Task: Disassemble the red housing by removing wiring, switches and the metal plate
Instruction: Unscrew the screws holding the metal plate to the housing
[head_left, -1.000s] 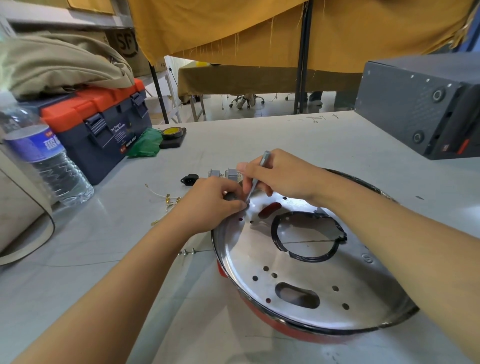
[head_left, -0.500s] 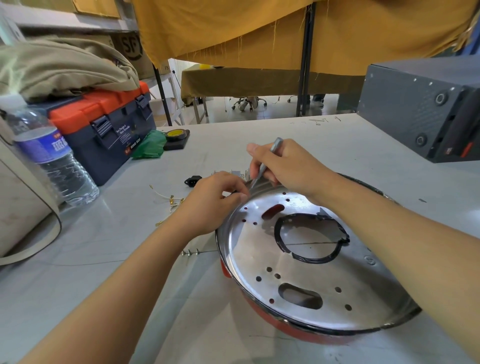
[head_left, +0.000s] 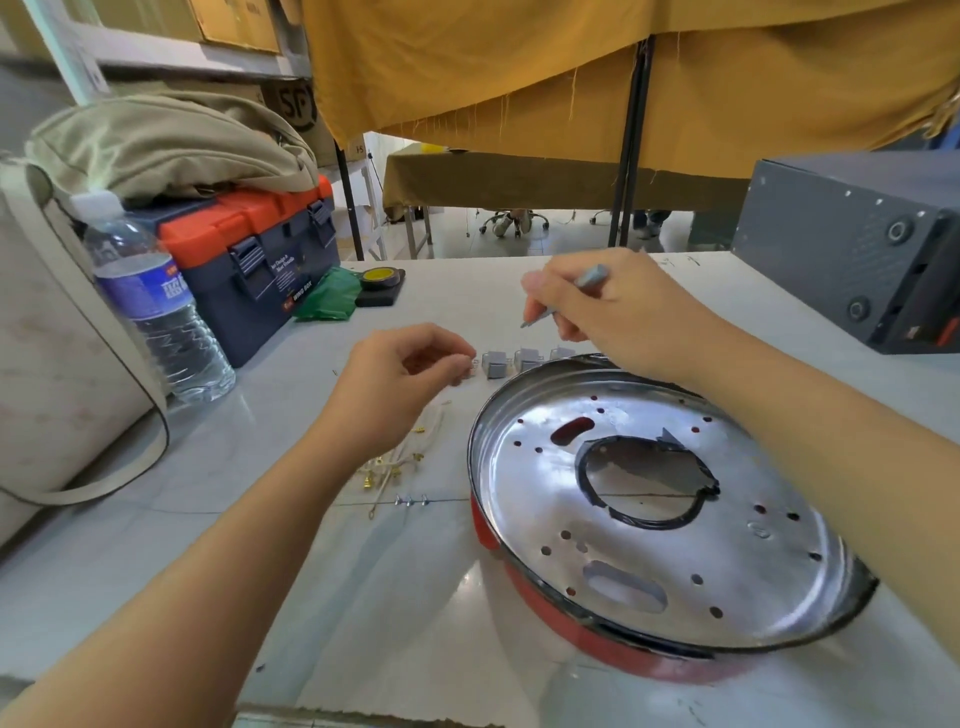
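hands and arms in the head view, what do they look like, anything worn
Both forearms are bare all the way to the frame edges. The left hand and right hand are bare too: no gloves, sleeves, watch, rings or bracelets show.

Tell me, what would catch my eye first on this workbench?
Most striking is the shiny metal plate, full of holes, sitting in the red housing at the near right of the table. Above its far rim the right hand holds a slim grey tool, while the left hand pinches something small beside a row of grey switches. An orange-lidded toolbox stands far left.
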